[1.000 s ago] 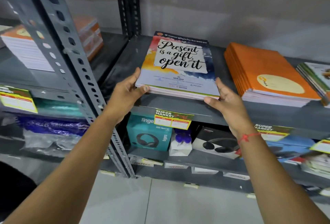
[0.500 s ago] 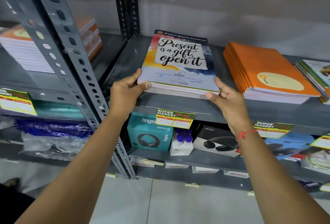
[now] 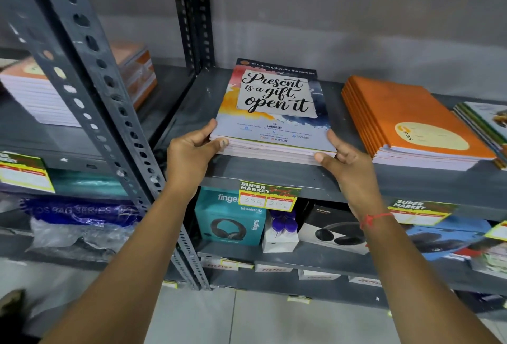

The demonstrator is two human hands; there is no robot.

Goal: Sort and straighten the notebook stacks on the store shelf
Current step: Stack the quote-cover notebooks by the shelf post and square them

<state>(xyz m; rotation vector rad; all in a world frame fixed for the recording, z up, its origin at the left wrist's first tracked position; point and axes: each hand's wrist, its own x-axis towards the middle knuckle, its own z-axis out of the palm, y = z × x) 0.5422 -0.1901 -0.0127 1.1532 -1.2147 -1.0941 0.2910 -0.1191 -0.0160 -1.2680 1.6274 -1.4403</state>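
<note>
Two hands on one notebook stack point(image 3: 274, 113), lying flat on grey shelf point(image 3: 274, 176) near front edge. Left hand point(image 3: 192, 154) grasping near-left corner, thumb against page edges. Right hand point(image 3: 348, 162) grasping near-right corner. Orange stack point(image 3: 406, 113) beside, apart, on right.

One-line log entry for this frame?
step: squaring stack | left hand: grip on near-left corner of notebook stack | right hand: grip on near-right corner | stack: flat on shelf
</note>
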